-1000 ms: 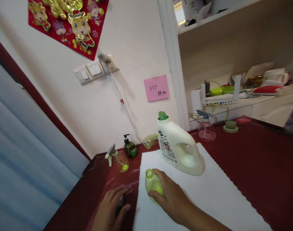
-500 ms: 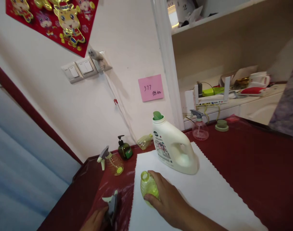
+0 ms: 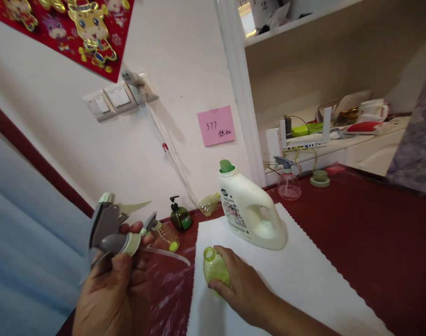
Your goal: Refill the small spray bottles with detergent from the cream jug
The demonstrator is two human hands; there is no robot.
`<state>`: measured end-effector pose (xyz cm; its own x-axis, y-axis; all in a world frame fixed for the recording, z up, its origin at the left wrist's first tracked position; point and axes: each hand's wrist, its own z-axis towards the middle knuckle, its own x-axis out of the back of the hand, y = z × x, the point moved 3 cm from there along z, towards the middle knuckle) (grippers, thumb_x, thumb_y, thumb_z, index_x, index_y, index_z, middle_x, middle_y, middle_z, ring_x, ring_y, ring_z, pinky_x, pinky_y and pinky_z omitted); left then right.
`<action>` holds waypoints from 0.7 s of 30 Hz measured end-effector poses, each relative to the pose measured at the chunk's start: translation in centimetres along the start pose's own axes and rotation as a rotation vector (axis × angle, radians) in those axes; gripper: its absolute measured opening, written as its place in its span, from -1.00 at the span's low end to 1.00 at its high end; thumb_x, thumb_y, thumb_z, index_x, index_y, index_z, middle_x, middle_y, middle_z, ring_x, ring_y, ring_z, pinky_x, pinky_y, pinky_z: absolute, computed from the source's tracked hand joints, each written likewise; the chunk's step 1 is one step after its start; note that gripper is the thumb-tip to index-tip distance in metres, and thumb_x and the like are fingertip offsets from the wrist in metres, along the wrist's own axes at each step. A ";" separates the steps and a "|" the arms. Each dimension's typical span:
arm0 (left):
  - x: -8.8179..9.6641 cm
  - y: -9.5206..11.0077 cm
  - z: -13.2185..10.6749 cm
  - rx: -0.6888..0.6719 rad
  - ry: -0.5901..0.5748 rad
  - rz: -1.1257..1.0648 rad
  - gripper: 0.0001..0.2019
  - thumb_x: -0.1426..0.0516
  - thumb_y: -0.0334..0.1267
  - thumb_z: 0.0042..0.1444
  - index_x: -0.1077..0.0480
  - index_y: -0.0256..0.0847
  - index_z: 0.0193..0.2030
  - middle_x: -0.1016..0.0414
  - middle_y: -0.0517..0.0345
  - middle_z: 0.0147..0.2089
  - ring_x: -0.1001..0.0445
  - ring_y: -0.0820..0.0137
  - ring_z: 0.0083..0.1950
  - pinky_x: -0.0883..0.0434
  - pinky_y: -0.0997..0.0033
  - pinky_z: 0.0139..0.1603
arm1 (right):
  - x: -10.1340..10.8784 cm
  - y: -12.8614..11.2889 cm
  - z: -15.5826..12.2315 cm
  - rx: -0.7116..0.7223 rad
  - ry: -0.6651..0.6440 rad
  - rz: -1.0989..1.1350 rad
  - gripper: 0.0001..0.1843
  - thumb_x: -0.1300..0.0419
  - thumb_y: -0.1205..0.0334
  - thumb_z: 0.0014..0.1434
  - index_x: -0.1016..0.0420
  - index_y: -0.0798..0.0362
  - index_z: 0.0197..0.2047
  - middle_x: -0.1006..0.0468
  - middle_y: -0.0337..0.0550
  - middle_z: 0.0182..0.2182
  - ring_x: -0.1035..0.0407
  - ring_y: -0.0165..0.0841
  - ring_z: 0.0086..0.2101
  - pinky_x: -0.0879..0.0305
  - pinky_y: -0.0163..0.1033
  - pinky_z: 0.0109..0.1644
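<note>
My left hand point(image 3: 118, 280) is raised at the lower left, its fingers round a grey and pale green spray nozzle point(image 3: 109, 228). A thin clear dip tube point(image 3: 167, 253) sticks out from it to the right. My right hand point(image 3: 246, 284) grips a yellow-green clear bottle point(image 3: 214, 269), which has no top on its mouth and stands on the white sheet point(image 3: 303, 275). Just behind it stands a large cream detergent jug point(image 3: 254, 210) with its neck uncapped and a green spout point(image 3: 226, 165) inside.
Along the wall are a spray bottle point(image 3: 167, 234), a dark pump bottle point(image 3: 181, 217) and a yellowish bottle lying down point(image 3: 209, 204). A pink spray bottle point(image 3: 289, 184) and a green cap point(image 3: 319, 178) sit at the back right, below a router point(image 3: 305, 140).
My left hand has lifted the spray nozzle up from the red table at lower left, bringing its tube into view. My right hand still holds the yellow-green bottle in place.
</note>
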<state>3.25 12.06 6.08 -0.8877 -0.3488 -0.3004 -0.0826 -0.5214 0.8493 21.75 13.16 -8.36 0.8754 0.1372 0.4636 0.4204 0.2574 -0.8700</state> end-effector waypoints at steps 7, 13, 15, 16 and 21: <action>-4.6 -2.0 -0.8 0.008 -0.058 -0.207 -0.66 -0.47 -0.25 -0.03 -0.62 -0.16 -0.09 -0.63 0.13 0.01 -0.62 0.41 -0.19 -0.65 0.51 -0.11 | 0.1 -0.2 0.0 -0.008 0.000 -0.013 -0.25 -0.25 0.20 0.22 -0.17 0.11 0.43 -0.39 0.09 0.30 -0.30 -0.02 0.24 -0.25 0.04 0.30; -5.5 -2.5 -0.8 0.025 -0.064 -0.273 -0.64 -0.51 -0.24 -0.10 -0.62 -0.14 -0.12 -0.64 0.16 -0.04 -0.62 0.43 -0.18 -0.64 0.55 -0.10 | 0.2 -0.3 0.1 -0.030 -0.004 -0.002 -0.23 -0.28 0.17 0.21 -0.19 0.11 0.43 -0.39 0.09 0.30 -0.31 -0.02 0.24 -0.24 0.02 0.31; -5.7 -2.3 -0.9 -0.002 -0.079 -0.277 -0.65 -0.51 -0.25 -0.10 -0.61 -0.13 -0.15 -0.64 0.18 0.00 -0.63 0.41 -0.14 -0.63 0.53 -0.08 | 0.3 -0.3 0.1 -0.039 -0.002 -0.001 -0.23 -0.29 0.18 0.21 -0.19 0.13 0.43 -0.40 0.11 0.29 -0.32 -0.02 0.23 -0.25 0.03 0.31; -5.8 -2.3 -0.9 -0.005 -0.082 -0.272 -0.66 -0.50 -0.25 -0.09 -0.61 -0.13 -0.15 -0.64 0.17 0.01 -0.63 0.41 -0.14 -0.64 0.52 -0.08 | 0.3 -0.4 0.1 -0.041 0.000 -0.001 -0.23 -0.29 0.18 0.20 -0.20 0.14 0.42 -0.41 0.12 0.29 -0.32 -0.02 0.23 -0.25 0.02 0.31; -5.3 -3.8 -1.3 0.056 -0.061 -0.230 -0.64 -0.50 -0.19 -0.06 -0.61 -0.12 -0.10 -0.65 0.13 -0.01 -0.64 0.38 -0.17 -0.64 0.48 -0.11 | 0.1 -0.2 0.1 -0.025 0.013 -0.005 -0.23 -0.29 0.18 0.20 -0.20 0.12 0.43 -0.41 0.11 0.29 -0.32 -0.01 0.23 -0.26 0.04 0.30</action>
<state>8.87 14.91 3.89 -0.8684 -0.1776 -0.4630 -0.3087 -0.5372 0.7849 21.73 13.27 -8.16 0.8761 0.1237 0.4661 0.4307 0.2337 -0.8717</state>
